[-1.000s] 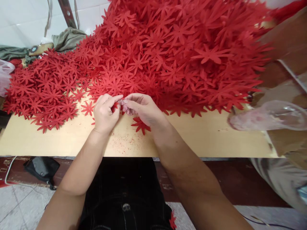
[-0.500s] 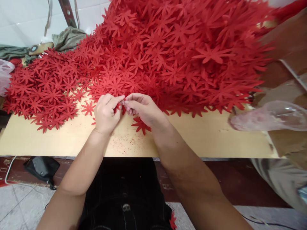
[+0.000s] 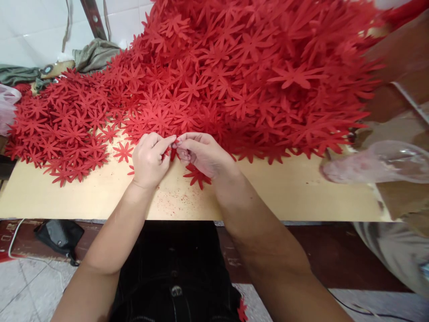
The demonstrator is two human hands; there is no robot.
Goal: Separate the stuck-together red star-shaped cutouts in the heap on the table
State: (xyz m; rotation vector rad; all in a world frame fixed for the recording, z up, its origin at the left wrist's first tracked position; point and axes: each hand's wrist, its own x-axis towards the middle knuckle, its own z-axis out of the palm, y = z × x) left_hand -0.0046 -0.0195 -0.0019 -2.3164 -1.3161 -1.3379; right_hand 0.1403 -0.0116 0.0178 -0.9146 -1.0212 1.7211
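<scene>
My left hand (image 3: 151, 158) and my right hand (image 3: 199, 152) meet fingertip to fingertip just in front of a large heap of red flower-shaped cutouts (image 3: 214, 80). Both are closed on a small red flower cutout (image 3: 173, 152), mostly covered by my fingers. Its petals peek out between the two hands. Under my right wrist a loose red cutout (image 3: 197, 175) lies on the board. Another single cutout (image 3: 123, 152) rests left of my left hand. Red crumbs (image 3: 177, 199) are scattered on the board between my forearms.
The pale wooden board (image 3: 284, 197) ends close to my body. To the right lie a clear plastic bag (image 3: 385, 163) and brown cardboard (image 3: 398, 120). Grey-green cloth (image 3: 95, 56) is bunched at the back left. A black pouch (image 3: 59, 237) sits below the board's left side.
Both hands stay at nearly the same spot, with only slight shifts of the fingers around the small red piece. The heap looks unchanged.
</scene>
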